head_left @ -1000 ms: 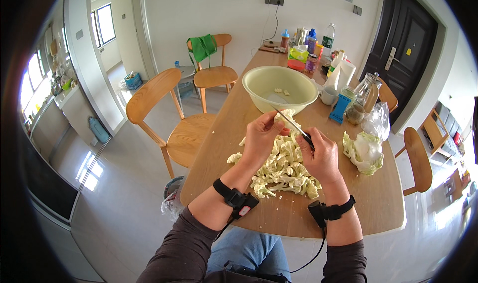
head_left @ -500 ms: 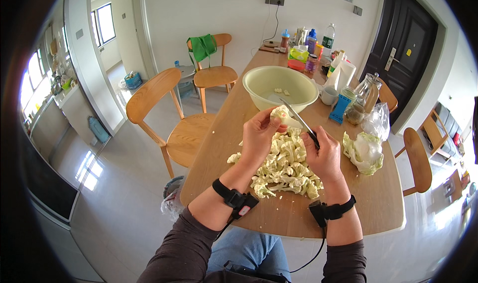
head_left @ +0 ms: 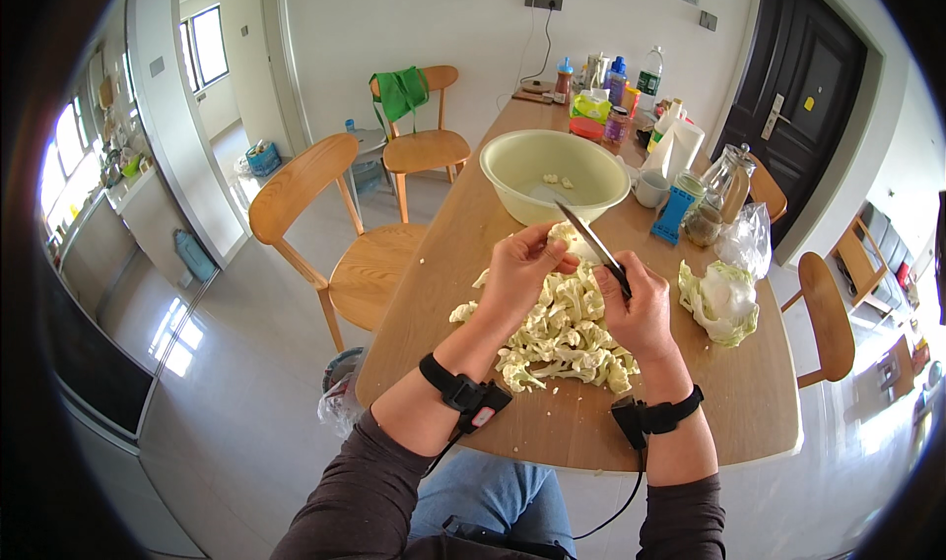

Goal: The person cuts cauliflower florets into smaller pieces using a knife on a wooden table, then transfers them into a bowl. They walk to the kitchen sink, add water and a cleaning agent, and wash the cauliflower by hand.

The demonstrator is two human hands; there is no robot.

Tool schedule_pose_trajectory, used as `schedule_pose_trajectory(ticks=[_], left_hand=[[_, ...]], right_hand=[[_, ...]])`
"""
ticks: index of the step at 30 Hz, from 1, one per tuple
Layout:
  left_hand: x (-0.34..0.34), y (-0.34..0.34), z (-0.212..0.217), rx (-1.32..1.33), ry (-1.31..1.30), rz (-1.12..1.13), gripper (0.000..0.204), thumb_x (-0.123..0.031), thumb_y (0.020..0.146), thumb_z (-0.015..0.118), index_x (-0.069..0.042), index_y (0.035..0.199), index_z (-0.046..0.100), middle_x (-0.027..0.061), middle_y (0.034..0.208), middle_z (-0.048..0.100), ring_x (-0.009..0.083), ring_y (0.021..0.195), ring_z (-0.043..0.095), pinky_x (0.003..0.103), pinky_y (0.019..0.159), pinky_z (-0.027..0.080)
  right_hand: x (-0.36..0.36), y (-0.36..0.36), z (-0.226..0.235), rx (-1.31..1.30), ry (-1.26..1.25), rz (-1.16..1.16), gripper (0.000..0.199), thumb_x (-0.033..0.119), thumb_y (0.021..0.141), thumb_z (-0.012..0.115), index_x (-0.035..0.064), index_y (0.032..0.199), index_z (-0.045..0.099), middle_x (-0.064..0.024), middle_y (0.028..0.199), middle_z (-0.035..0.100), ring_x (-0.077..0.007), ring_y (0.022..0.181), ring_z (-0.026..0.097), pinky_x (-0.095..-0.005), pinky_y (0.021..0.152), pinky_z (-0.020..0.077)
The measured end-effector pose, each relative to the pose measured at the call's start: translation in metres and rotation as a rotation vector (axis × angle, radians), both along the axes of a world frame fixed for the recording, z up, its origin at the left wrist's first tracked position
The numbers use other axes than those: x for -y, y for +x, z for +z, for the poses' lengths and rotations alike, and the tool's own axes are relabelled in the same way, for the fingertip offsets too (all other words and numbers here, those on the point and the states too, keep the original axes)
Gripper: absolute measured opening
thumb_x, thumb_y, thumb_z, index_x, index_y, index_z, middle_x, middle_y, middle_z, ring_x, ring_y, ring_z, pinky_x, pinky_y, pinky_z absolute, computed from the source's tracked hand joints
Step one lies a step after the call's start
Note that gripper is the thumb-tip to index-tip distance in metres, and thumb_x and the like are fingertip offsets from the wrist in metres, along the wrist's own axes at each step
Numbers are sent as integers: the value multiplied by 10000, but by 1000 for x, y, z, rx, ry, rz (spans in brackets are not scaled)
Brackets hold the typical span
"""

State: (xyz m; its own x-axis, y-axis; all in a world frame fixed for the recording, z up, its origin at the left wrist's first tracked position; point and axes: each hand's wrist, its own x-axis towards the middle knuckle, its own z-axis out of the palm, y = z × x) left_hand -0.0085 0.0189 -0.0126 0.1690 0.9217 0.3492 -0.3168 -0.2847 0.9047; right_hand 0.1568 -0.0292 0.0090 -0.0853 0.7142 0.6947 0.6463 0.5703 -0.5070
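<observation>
My left hand [head_left: 522,267] pinches a cauliflower piece [head_left: 572,237] just above the table, close to the near rim of a pale green bowl [head_left: 505,173]. In my right hand [head_left: 637,302] is a knife [head_left: 595,237] with a black handle, its blade slanting up and left against or just in front of that piece. Under both hands lies a heap of cut cauliflower florets [head_left: 567,338] on the wooden table. A few small florets [head_left: 558,181] rest inside the bowl. The blade partly covers the held piece.
Right of my right hand sits a cauliflower remnant with leaves [head_left: 721,302], beside a clear plastic bag [head_left: 746,245]. Behind it stand a glass pitcher [head_left: 724,181], a white mug [head_left: 650,188] and a blue packet [head_left: 673,215]. Bottles crowd the far end. Wooden chairs [head_left: 370,269] flank the table.
The knife blade has swung more upright and across the cauliflower piece. My left hand has turned slightly and shifted a little right with the piece.
</observation>
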Motion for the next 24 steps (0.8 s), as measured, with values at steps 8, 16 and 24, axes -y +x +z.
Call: schedule_pose_trajectory(ticks=[8, 16, 24], left_hand=[[5, 3, 2, -68, 16, -1, 256, -152, 941, 596, 41, 1107, 620, 68, 873, 671, 121, 810, 630, 273, 772, 499], [5, 7, -1, -52, 40, -34, 290, -123, 952, 579, 72, 1167, 579, 50, 882, 657, 110, 794, 632, 254, 730, 520], [2, 4, 1, 154, 9, 25, 296, -128, 954, 585, 61, 1181, 575, 61, 908, 660, 120, 806, 648, 256, 757, 537]], right_hand=[[-2, -3, -4, 23, 43, 41, 169, 198, 894, 650, 42, 882, 587, -112, 658, 594, -277, 550, 587, -355, 513, 457], [-4, -4, -7, 20, 127, 11, 207, 219, 910, 637, 34, 853, 566, -106, 665, 607, -297, 543, 593, -362, 492, 461], [-3, -4, -4, 49, 81, -44, 198, 215, 908, 637, 31, 874, 572, -106, 674, 602, -284, 539, 584, -358, 509, 466]])
